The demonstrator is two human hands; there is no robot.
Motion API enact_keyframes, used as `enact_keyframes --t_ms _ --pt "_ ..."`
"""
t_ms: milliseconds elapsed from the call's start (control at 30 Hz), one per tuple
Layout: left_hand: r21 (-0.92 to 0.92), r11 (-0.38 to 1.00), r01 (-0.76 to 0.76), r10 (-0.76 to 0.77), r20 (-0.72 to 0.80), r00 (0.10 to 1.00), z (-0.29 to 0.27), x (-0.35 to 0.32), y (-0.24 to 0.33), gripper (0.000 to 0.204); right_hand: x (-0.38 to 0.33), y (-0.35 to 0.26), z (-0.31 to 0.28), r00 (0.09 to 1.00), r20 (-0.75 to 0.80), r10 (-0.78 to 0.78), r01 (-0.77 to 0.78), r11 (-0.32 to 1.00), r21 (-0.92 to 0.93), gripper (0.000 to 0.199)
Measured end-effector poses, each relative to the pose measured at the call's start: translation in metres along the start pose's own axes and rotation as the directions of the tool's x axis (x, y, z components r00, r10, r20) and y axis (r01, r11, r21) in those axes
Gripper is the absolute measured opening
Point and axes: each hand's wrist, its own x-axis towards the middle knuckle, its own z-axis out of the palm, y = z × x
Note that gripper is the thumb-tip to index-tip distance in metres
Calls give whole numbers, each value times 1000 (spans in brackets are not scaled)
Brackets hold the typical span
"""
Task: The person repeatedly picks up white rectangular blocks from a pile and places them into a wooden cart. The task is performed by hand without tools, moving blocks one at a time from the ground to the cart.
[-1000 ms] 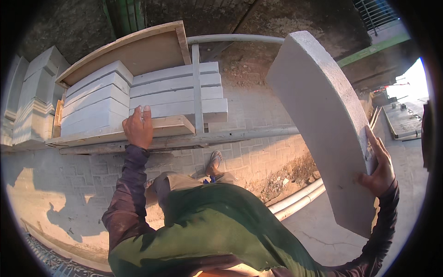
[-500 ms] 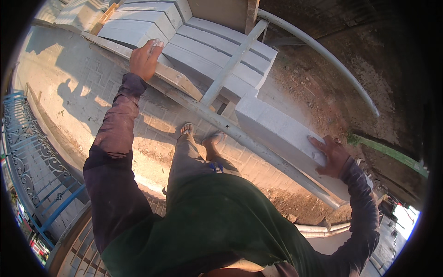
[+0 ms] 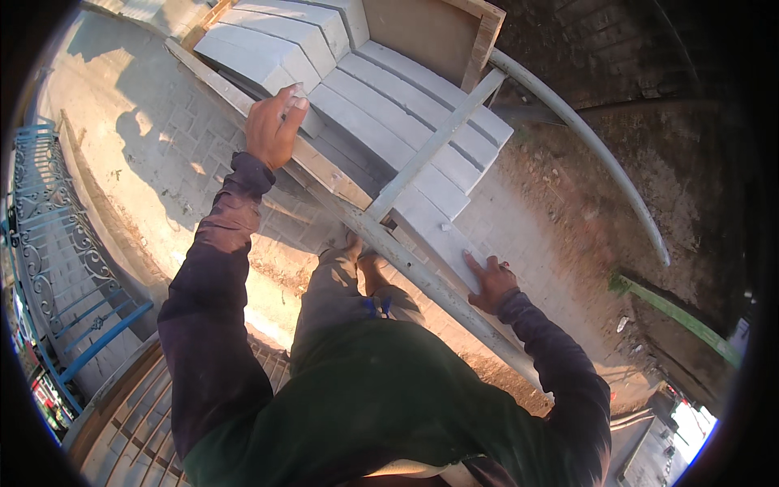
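Observation:
A handcart's wooden side board [image 3: 219, 77] runs beside a load of light grey building blocks [image 3: 398, 114]. My left hand [image 3: 272, 130] is closed over the top of this board, beside a block corner, its fingertips pale and dusty. My right hand [image 3: 491, 284] grips the near end of a long light grey block [image 3: 438, 243], its fingers over the top face. That block slants in beneath the metal crossbar, low beside the stacked blocks. Its far end is hidden under the bar and the load.
A metal shaft [image 3: 438, 284] crosses in front of my legs, and a curved metal tube [image 3: 600, 138] arches at the right. An upright wooden panel [image 3: 430, 36] backs the load. Blue ornamental railing [image 3: 65, 243] stands left, a green beam [image 3: 686, 321] right. Paving lies underfoot.
My right hand has moved left and toward the cart, and the long block has slid farther in under the crossbar. My left hand keeps its place on the board while the view has shifted.

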Motion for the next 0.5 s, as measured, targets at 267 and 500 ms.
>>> enact_keyframes --t_ms 267,500 --pt "-850 282 445 -930 -129 343 84 -217 -28 61 61 -20 19 996 -87 -13 12 1000 -17 97" --pt "-80 -649 757 -328 927 -183 395 -430 39 90 111 -45 33 988 -114 -106 102 994 -41 95"
